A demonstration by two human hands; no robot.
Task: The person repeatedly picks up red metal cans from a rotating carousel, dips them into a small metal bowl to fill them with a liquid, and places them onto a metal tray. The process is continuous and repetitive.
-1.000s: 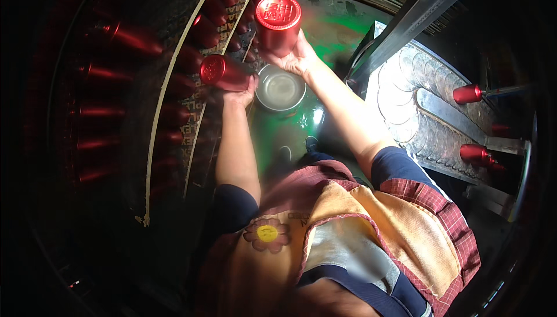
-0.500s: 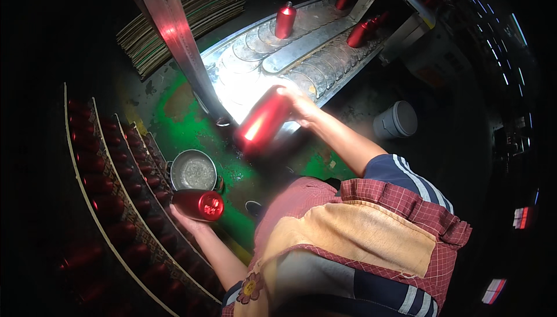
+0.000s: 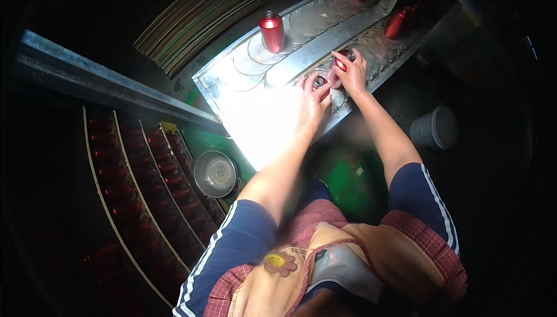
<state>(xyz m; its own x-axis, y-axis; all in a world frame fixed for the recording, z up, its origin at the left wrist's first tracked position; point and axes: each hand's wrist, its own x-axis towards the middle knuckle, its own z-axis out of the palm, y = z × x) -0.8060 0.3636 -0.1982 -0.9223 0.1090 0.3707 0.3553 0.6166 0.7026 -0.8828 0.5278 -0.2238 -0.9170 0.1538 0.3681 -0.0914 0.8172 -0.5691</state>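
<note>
Both my hands are over the near lane of a metal slat conveyor (image 3: 246,64). My left hand (image 3: 313,105) has its fingers round the top of a shiny red metal bottle (image 3: 320,82), whose open neck points up; my forearm hides much of its body. Just beyond it, my right hand (image 3: 355,76) grips a second red bottle (image 3: 341,64) by its upper part. The two bottles stand close together on the slats. Across the raised middle strip (image 3: 310,55), another red bottle (image 3: 272,31) stands upright on the far lane.
More red bottles (image 3: 398,23) stand farther along the conveyor. At left, racks (image 3: 119,160) hold several rows of red bottles, with a metal pot (image 3: 215,174) beside them. A steel post (image 3: 116,82) crosses the left side. Stacked boards (image 3: 200,18) lie behind; a white bucket (image 3: 434,128) stands right.
My left hand has brought its bottle up from beside the racks to the conveyor. My right hand has moved its tilted bottle farther along, onto the near lane. The view has shifted.
</note>
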